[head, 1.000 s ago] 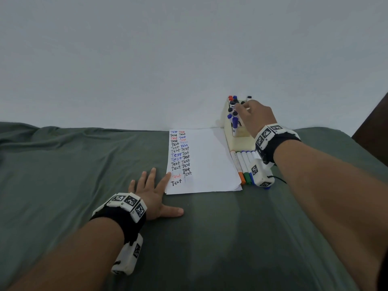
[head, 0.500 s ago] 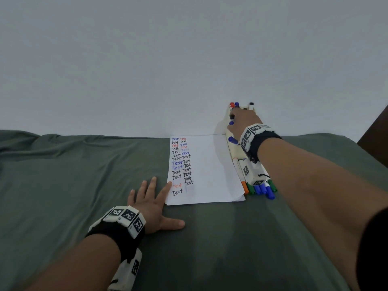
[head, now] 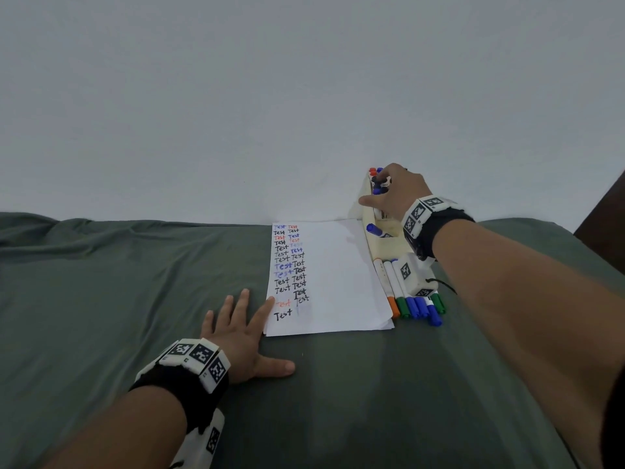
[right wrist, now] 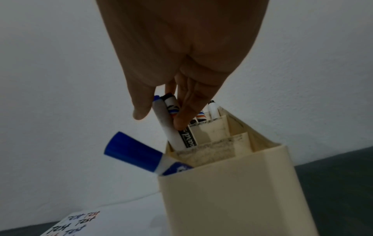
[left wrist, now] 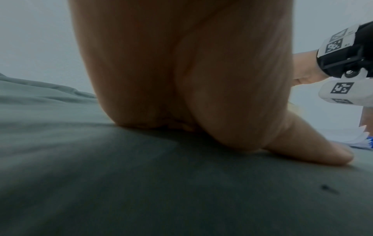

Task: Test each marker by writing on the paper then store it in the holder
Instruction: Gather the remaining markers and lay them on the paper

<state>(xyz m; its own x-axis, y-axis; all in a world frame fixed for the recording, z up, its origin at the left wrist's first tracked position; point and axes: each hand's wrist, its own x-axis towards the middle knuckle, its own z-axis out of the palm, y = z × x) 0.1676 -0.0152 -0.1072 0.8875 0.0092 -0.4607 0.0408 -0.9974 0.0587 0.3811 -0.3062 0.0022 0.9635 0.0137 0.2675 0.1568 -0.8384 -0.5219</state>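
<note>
1. Two hands are showing in the head view. My left hand [head: 236,328] is lying flat with fingers spread on the green sheet [head: 101,282], its index fingertip just touching the near left corner of the paper [head: 338,275], I judge to be pinning it for writing. My right hand [head: 395,194] is reaching into the cream holder [head: 389,243] against the white wall [head: 304,96]. A row of markers [head: 411,301] is lying just right of the paper, I take it waiting to be tested. A blue-capped marker [head: 375,230] is leaning out of the holder's front compartment.

2. From the left wrist, I'm seeing the palm [left wrist: 181,71] pressing down on the sheet, thumb stretched out, gripping nothing.

3. From the right wrist, my fingers [right wrist: 181,111] are pinching a white marker [right wrist: 173,129] near its top, its lower end already inside a middle compartment of the holder [right wrist: 232,191]. I reckon I'm seating it before letting go. The stepped compartments are keeping the stored markers upright behind it, while the blue-capped one [right wrist: 133,151] is tilting out the front.
</note>
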